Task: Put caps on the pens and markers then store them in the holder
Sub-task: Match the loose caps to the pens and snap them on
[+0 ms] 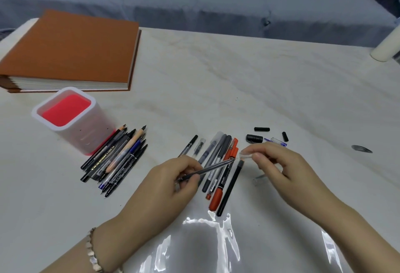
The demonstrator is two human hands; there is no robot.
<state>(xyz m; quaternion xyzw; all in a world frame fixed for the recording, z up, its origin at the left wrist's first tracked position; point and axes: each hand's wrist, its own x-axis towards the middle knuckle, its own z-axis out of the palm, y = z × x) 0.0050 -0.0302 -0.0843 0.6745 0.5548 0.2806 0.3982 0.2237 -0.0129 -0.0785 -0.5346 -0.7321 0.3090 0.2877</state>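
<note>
1. A white, creased table cover lies before us; a grey sofa fills the frame's top.
2. Our left hand pinches a grey pen at lower centre; our right hand pinches a clear cap beside its tip.
3. The holder stands centre left, below a brown album.

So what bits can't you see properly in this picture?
Head view:
- The clear cap in the right hand: see-through and tiny; whether it touches the tip of the grey pen is unclear.
- Back end of that pen: covered by fingers of the left hand.
- Writing on the piled pens: too small and blurred.
- The white roll: cut off by the right edge.
</note>
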